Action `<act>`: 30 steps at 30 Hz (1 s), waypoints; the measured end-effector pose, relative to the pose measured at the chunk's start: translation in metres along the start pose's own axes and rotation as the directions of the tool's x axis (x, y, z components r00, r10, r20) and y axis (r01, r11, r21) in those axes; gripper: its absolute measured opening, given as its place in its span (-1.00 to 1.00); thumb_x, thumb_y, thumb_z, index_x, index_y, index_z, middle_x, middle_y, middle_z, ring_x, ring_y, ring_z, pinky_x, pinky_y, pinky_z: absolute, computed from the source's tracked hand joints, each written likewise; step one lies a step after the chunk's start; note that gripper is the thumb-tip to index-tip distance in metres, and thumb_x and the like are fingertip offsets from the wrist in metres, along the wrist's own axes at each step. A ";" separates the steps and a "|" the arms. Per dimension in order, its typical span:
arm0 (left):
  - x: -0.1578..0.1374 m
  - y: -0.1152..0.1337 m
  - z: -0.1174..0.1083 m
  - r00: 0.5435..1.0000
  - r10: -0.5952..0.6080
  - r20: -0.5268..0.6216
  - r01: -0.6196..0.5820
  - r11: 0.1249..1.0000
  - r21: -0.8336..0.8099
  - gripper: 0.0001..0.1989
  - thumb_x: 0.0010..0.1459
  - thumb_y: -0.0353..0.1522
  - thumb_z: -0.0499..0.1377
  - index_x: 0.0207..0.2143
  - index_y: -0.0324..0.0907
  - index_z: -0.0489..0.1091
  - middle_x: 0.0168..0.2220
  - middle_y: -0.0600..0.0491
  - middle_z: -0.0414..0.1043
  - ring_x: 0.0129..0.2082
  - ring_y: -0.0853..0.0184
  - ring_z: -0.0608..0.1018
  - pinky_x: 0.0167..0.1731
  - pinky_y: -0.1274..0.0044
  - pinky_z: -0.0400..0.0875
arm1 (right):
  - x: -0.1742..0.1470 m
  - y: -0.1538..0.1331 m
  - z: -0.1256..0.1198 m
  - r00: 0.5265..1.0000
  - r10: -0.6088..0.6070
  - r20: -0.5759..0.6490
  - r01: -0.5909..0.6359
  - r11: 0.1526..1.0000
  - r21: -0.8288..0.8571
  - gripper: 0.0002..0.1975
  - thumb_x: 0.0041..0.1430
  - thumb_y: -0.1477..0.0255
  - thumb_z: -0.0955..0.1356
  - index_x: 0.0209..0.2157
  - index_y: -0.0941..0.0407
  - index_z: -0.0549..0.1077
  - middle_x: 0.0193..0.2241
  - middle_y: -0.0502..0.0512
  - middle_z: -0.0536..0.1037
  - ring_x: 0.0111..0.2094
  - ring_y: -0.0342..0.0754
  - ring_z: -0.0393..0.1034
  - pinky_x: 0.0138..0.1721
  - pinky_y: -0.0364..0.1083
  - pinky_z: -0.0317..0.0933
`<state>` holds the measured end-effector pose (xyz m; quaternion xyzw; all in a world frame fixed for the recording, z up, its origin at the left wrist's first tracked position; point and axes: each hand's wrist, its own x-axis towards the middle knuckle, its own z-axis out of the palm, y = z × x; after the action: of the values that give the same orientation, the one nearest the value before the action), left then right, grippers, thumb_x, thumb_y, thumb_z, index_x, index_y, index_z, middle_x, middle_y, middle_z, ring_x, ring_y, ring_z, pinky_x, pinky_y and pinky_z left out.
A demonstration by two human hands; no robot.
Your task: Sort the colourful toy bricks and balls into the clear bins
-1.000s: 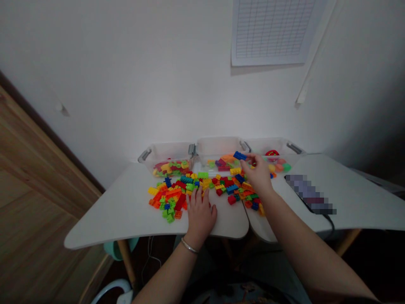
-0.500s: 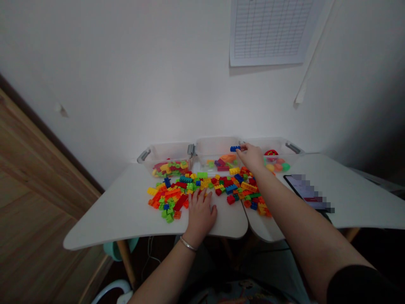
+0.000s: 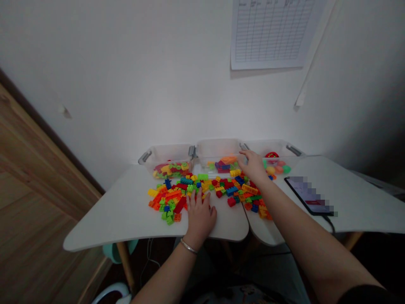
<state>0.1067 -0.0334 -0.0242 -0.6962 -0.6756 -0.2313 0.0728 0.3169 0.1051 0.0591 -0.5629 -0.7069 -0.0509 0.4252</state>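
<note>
A wide heap of coloured toy building blocks (image 3: 231, 191) covers the middle of the white table (image 3: 120, 211). My left hand (image 3: 201, 215) lies with spread fingers at the heap's front edge, its fingertips touching blocks and nothing gripped. Above the back of the heap hovers my right hand (image 3: 253, 165), fingers apart and nothing seen in them, by the front right corner of the middle clear bin (image 3: 218, 147). Inside that bin are a few purple, orange and yellow-green pieces (image 3: 223, 164).
The left clear bin (image 3: 171, 150) holds yellow, red and green pieces. In the right clear bin (image 3: 265, 145) are round coloured pieces and a red one. A phone (image 3: 308, 197) with a cable lies at right. A printed chart (image 3: 268, 38) hangs on the wall.
The blue block has left my right hand, which has opened and lowered slightly toward the heap. My left hand stays almost in the same place.
</note>
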 end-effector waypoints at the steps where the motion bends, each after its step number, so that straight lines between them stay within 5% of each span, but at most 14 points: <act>1: 0.000 0.000 0.000 1.000 0.004 0.006 -0.004 1.000 -0.002 -0.50 0.13 -0.32 0.16 0.15 -0.13 0.38 0.28 -0.13 0.21 0.29 -0.05 0.21 0.29 0.05 0.00 | -0.008 -0.002 -0.001 0.999 -0.028 -0.037 0.029 0.999 0.024 -0.63 0.13 0.35 0.29 -0.06 0.17 0.50 0.01 0.28 0.52 0.08 0.17 0.33 0.12 0.16 0.17; 4: 0.001 0.001 -0.002 1.000 0.016 0.017 -0.016 1.000 -0.015 -0.51 0.14 -0.32 0.14 0.15 -0.15 0.37 0.26 -0.11 0.25 0.27 -0.02 0.24 0.30 0.06 0.00 | -0.038 -0.012 -0.008 0.993 -0.114 -0.036 0.116 0.990 0.074 -0.68 0.14 0.35 0.29 -0.10 0.13 0.51 -0.04 0.25 0.52 0.03 0.15 0.35 0.10 0.15 0.19; 8: 0.001 0.002 -0.004 0.999 0.018 0.029 -0.017 0.999 -0.034 -0.51 0.14 -0.33 0.14 0.14 -0.15 0.38 0.25 -0.09 0.27 0.27 0.00 0.24 0.29 0.06 0.00 | -0.083 -0.024 -0.015 0.969 -0.210 0.131 0.202 0.977 0.074 -0.75 0.18 0.38 0.29 -0.15 0.10 0.53 -0.09 0.20 0.53 -0.04 0.11 0.37 0.04 0.11 0.24; 17: 0.000 -0.002 0.001 0.997 0.078 -0.026 -0.080 0.996 -0.047 -0.52 0.13 -0.36 0.15 0.13 -0.17 0.37 0.25 -0.13 0.26 0.26 0.04 0.27 0.29 0.07 0.04 | -0.134 -0.030 0.012 0.941 -0.183 0.286 0.206 0.977 -0.051 -0.59 0.13 0.44 0.33 0.05 0.14 0.46 0.09 0.23 0.44 0.16 0.16 0.22 0.21 0.14 0.12; 21: -0.003 -0.004 -0.014 0.991 0.088 -0.106 -0.089 0.996 -0.011 -0.53 0.14 -0.36 0.15 0.13 -0.08 0.39 0.29 -0.07 0.21 0.31 0.02 0.19 0.29 0.07 0.04 | -0.139 -0.032 0.021 0.935 -0.162 0.316 0.195 0.978 -0.075 -0.54 0.15 0.42 0.32 0.10 0.17 0.42 0.13 0.25 0.41 0.19 0.18 0.20 0.23 0.17 0.08; 26: -0.001 -0.021 -0.042 0.965 -0.155 -0.211 0.188 0.971 0.147 -0.47 0.19 -0.21 0.13 0.21 -0.05 0.31 0.36 -0.11 0.04 0.36 -0.17 -0.03 0.23 -0.13 -0.08 | -0.142 -0.035 0.020 0.940 -0.148 0.307 0.179 0.981 -0.073 -0.56 0.17 0.41 0.28 0.10 0.16 0.42 0.12 0.24 0.42 0.19 0.17 0.20 0.25 0.17 0.06; 30: 0.005 -0.037 -0.041 0.923 -0.358 -0.141 0.380 0.904 0.195 -0.46 0.24 -0.10 0.03 0.24 0.00 0.26 0.37 -0.15 -0.01 0.35 -0.28 -0.09 0.11 -0.27 -0.10 | -0.142 -0.037 0.018 0.937 -0.142 0.319 0.170 0.983 -0.062 -0.55 0.16 0.41 0.28 0.09 0.17 0.43 0.11 0.24 0.42 0.20 0.17 0.18 0.26 0.17 0.04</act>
<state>0.0616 -0.0435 0.0066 -0.5307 -0.8119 -0.2005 0.1379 0.2769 -0.0051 -0.0312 -0.5242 -0.8049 -0.0260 0.2768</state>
